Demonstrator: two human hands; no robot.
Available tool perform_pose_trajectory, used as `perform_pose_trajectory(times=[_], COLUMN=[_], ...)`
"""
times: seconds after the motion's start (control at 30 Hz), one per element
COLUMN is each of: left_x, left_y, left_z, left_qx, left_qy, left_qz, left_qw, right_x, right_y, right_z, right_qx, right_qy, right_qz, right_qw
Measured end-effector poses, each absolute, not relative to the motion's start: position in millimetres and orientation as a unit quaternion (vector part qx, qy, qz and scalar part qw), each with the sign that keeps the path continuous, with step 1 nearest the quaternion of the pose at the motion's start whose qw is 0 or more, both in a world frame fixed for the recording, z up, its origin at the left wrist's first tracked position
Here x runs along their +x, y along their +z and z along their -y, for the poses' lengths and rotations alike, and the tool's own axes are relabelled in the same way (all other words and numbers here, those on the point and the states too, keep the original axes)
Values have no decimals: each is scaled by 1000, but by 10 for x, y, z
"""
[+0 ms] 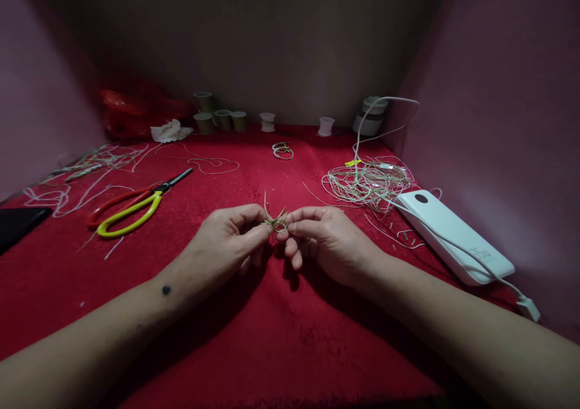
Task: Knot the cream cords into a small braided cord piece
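A small piece of knotted green cord (275, 222), with loops and loose ends sticking up, is held above the red cloth between my two hands. My left hand (235, 234) pinches its left side between thumb and forefinger. From the other side, my right hand (324, 237) grips it with thumb and forefinger, its lower fingers curled beneath. The fingertips cover part of the knot. Farther back on the cloth lies a small coiled cord loop (283, 150) with a pale section on its left.
Left are scissors (131, 209) with red and yellow handles, loose cords (97, 167) and a black flat object (20, 226). On the right lie tangled cord (367, 182) and a white power bank (457, 237) with its cable. Several spools (223, 120) and a red bag (136, 110) line the back.
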State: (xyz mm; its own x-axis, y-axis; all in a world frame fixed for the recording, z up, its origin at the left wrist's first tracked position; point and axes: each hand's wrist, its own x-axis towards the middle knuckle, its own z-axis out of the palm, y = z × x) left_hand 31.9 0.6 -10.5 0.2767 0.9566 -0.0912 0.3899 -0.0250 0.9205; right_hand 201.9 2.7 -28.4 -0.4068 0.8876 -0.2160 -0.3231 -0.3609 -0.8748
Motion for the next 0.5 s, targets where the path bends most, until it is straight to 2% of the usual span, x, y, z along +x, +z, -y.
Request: perform_pose_trajectory(times=[0.17,0.33,0.5], left_x=[347,364,369], left_y=[-73,-72,-95], left_z=[-6,4,18], left_qx=[638,631,642], left_qy=[291,293,296], left_qz=[-541,-544,-545], left_qw=[464,469,451], right_x=[1990,1935,1905], right_y=[-171,-178,-248], right_z=[45,96,100], right_qx=[-407,-410,-385], right_qy=[697,629,617], right_qz=[447,507,528], right_qw=[386,425,439])
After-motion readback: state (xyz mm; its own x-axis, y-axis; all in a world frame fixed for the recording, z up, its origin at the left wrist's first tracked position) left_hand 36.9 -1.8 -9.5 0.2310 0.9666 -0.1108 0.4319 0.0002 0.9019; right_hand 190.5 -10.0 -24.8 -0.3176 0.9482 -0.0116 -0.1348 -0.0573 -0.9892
